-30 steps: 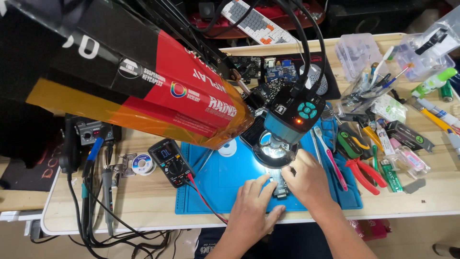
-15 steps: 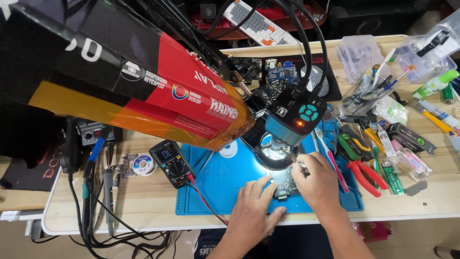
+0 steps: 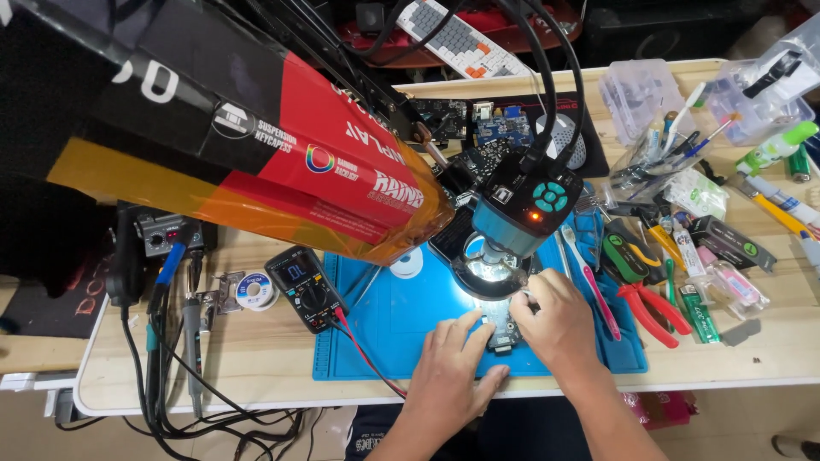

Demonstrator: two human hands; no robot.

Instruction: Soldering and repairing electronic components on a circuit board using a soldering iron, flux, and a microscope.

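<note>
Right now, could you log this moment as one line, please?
left hand: steadies circuit board | right hand: pinches at board | blue mat under lit microscope

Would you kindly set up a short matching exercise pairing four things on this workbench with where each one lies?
Things:
1. multimeter
2. red-handled pliers
3. small circuit board
4. keyboard

Places:
A. at the far edge, behind the bench
B. between the left hand and right hand, under the lit microscope
C. right end of the blue mat
D. at the mat's left edge

Pairs: 1-D, 2-C, 3-B, 4-A
</note>
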